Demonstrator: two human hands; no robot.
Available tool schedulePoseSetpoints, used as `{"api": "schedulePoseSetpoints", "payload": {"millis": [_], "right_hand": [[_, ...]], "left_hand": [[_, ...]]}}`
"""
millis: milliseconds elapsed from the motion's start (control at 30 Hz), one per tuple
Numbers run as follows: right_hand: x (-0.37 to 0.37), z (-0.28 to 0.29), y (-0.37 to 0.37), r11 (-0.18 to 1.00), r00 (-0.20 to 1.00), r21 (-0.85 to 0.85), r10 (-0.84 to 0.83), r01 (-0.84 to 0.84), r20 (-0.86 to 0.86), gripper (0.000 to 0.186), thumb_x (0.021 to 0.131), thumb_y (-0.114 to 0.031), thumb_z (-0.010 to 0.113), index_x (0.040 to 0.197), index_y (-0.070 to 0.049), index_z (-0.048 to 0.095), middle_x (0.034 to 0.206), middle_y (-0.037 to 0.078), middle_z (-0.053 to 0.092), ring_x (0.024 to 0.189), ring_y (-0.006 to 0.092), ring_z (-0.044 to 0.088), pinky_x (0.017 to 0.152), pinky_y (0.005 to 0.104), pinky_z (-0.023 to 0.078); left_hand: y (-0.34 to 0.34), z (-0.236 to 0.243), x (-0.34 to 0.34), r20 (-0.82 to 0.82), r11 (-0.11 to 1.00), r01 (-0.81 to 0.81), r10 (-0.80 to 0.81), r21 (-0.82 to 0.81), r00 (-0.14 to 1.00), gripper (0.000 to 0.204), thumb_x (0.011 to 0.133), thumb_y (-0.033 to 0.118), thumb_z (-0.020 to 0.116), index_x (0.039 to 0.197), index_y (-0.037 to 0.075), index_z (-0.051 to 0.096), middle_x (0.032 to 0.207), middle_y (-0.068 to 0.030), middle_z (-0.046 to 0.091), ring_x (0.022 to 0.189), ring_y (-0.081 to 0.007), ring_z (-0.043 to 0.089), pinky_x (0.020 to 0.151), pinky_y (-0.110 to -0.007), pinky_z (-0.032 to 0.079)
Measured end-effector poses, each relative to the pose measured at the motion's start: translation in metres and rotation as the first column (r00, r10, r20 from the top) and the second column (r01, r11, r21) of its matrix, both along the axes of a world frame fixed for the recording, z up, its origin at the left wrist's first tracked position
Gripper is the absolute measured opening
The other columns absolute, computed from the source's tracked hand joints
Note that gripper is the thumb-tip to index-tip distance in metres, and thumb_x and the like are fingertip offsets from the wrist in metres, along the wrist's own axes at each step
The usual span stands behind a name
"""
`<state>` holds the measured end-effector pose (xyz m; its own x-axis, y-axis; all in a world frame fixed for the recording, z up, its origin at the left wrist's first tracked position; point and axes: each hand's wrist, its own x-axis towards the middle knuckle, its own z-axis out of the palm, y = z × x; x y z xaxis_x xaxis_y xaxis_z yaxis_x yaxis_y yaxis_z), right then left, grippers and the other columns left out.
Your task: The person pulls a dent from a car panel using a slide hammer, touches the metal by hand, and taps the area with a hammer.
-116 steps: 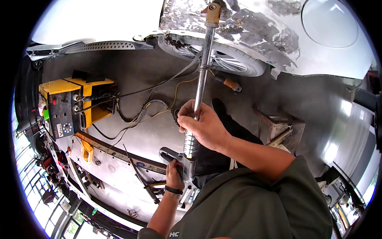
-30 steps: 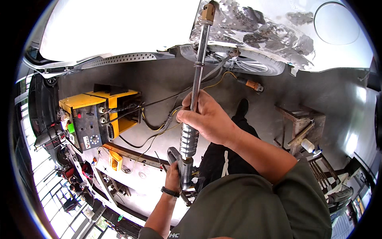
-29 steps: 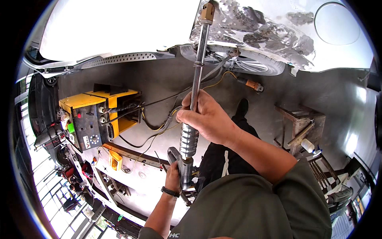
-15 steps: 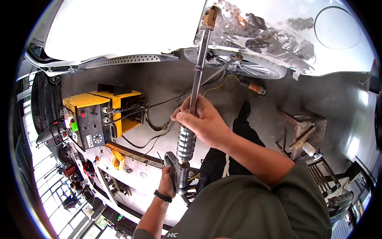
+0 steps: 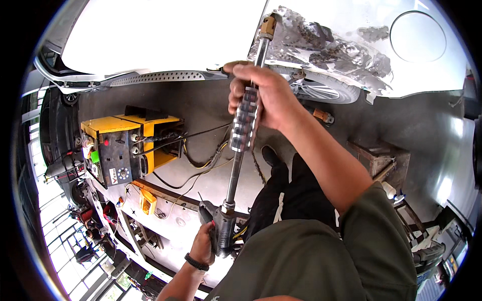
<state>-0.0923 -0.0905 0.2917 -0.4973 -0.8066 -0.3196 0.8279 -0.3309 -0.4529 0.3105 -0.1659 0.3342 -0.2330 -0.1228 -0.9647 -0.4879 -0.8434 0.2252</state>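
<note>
Chrome ribbed cylinder (image 5: 244,120) encircles slim rod (image 5: 234,178); bodywork (image 5: 329,52) is mottled.

"Silver everywhere on that tool, wasn't it?"
"Mostly. The ribbed weight (image 5: 243,123) gleamed silver with dark bands, the rod (image 5: 234,175) was silver too, the far tip (image 5: 267,28) brassy brown, the near handle (image 5: 225,231) dark grey."
"And the car (image 5: 406,75)?"
"White, blotched grey and brown toward the right."
"The machine (image 5: 115,150) at left?"
"Yellow, its face dark, with a red button (image 5: 106,142)."
</note>
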Motion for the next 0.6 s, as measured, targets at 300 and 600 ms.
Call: {"api": "schedulePoseSetpoints", "payload": {"millis": [300,600], "right_hand": [[0.128,0.018,0.012,0.97,0.941,-0.241,0.104,-0.025,0.323,0.016,0.099,-0.019,0.065,0.109,-0.007,0.061,0.081,0.002,0.061,0.074,0.013,0.062,0.073,0.0344,0.057],[0.127,0.013,0.015,0.976,0.944,-0.203,0.14,-0.08,0.3,0.013,0.099,-0.013,0.066,0.108,-0.006,0.061,0.081,0.002,0.061,0.076,0.0117,0.064,0.077,0.0345,0.055]], "left_hand": [[-0.003,0.1,-0.018,0.185,0.989,0.099,-0.078,-0.109,0.98,0.062,0.104,0.042,0.033,0.139,-0.004,0.056,0.118,-0.0185,0.072,0.101,-0.0291,0.074,0.089,-0.044,0.062],[0.006,0.066,-0.007,0.192,0.995,0.056,-0.038,-0.085,0.981,0.041,0.106,0.036,0.043,0.121,0.006,0.067,0.098,-0.0075,0.075,0.084,-0.0201,0.074,0.078,-0.037,0.061]]}}
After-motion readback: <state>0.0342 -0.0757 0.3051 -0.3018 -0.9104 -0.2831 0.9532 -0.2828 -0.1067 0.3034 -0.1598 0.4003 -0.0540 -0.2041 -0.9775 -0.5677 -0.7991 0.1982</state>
